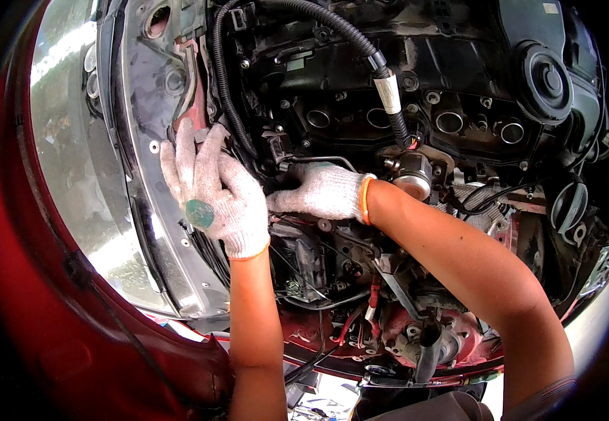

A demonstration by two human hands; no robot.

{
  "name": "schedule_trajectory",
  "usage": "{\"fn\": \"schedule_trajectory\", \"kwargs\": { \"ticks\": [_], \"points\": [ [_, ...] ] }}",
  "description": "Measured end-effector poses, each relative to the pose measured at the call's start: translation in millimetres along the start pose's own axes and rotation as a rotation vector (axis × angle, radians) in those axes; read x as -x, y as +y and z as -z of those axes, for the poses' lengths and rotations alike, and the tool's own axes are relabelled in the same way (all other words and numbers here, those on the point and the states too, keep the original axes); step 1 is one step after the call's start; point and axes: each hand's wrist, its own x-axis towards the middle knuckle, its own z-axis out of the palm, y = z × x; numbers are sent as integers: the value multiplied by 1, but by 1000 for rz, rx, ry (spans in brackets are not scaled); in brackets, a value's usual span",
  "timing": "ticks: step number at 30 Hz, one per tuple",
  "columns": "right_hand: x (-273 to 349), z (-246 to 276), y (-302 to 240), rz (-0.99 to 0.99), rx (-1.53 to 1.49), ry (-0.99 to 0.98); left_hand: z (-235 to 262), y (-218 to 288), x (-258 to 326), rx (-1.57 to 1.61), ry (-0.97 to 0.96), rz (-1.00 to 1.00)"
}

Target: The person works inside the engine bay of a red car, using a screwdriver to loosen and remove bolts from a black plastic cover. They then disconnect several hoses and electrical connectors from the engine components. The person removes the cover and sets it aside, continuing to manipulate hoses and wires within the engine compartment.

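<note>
The gloved left hand (pixel 215 189) lay spread flat beside the black engine cover (pixel 389 77); below that cover the gloved right hand (pixel 322 191) reached in, grip unclear.

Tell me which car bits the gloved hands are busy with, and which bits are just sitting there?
Busy with:
- left hand in a white knit glove, fingers spread on the grey metal body panel
- right hand in a white knit glove, reaching into the dark gap below the black engine cover

Just sitting there:
- black ribbed hose
- round silver metal cap
- red car body
</note>
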Motion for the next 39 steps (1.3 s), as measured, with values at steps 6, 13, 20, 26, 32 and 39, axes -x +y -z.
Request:
{"fn": "schedule_trajectory", "kwargs": {
  "ticks": [6,13,20,26,32,39],
  "points": [
    [-8,1,7,20,129,-85,1,0,2,25,-44,25],
    [-8,0,11,-29,195,-57,0,2,-3,12,31,-33],
    [11,0,13,144,195,66,1,4,-2,-2,18,-4],
    [16,0,8,117,-6,81,0,4,-1,11,26,-4],
    [16,-6,12,190,-66,208,0,7,-1,5,23,-6],
    [23,-3,-13,71,-354,55,0,5,-1,10,28,3]
  ]
}}
